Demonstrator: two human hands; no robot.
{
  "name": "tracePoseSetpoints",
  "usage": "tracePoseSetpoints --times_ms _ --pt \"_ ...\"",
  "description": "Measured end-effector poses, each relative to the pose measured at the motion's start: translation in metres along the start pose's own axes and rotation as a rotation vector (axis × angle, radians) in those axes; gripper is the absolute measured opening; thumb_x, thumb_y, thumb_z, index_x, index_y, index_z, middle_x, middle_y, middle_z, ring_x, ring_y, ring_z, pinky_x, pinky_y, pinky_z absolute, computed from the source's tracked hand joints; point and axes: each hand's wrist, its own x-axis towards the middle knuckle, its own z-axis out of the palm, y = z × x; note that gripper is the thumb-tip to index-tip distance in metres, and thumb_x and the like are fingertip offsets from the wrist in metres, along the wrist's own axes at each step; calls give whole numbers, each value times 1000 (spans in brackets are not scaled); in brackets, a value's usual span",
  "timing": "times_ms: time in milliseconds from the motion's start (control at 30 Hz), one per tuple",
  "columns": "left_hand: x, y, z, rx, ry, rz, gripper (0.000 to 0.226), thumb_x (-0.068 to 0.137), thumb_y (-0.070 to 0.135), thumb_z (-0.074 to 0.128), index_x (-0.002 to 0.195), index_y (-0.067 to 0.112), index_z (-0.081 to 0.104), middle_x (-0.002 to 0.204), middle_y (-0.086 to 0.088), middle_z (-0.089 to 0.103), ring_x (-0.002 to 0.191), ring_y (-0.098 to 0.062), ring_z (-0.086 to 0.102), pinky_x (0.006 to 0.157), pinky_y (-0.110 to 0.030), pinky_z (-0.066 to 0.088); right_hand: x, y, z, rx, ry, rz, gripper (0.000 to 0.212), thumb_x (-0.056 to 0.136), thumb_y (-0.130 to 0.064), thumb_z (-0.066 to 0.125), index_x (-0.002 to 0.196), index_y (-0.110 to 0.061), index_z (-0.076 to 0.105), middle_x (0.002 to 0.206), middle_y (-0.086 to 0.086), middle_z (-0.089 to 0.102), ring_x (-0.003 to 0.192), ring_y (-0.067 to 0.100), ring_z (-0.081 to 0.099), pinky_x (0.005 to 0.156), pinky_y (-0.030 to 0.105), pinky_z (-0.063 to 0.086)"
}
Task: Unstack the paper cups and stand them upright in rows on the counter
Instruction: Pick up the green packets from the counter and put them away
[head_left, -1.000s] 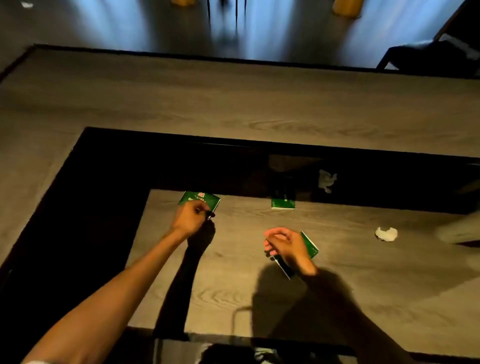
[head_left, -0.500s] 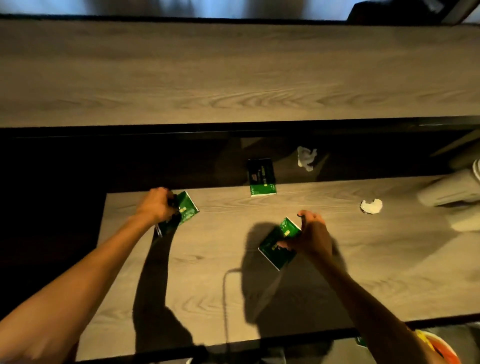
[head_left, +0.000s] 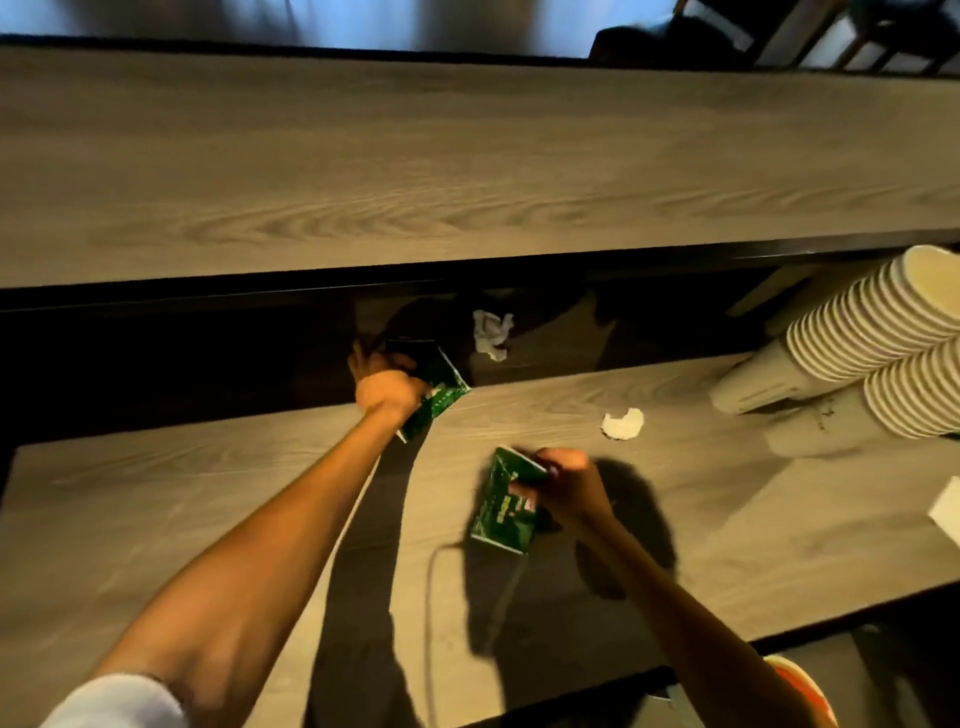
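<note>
Lying stacked cups (head_left: 852, 343) beside crumpled paper (head_left: 622, 423)

No txt reading clearly: print on both green packs (head_left: 503, 506) is showing too blurred to read.

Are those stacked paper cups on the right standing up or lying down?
Lying down. The stacked paper cups rest on their sides on the counter, rims ringed one behind another and the open mouth facing up-right, away from both hands.
</note>
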Motion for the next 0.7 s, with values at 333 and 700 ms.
tracePoseSetpoints --times_ms 333,700 --pt "0 69 -1 -28 -164 116 71 68 30 91 131 14 60 126 -4 62 110 -22 58 100 -37 49 58 102 -119 -211 84 166 28 64 -18 88 89 -11 77 141 11 51 131 29 46 110 43 37" --pt "21 131 66 382 -323 412 51 90 7 69 139 7 54 132 -17 62 122 -33 59 95 -33 48 68 119 -76 -289 416 -87 12 69 -15 83 71 -11 72 69 10 69 60 28 67 57 24 47"
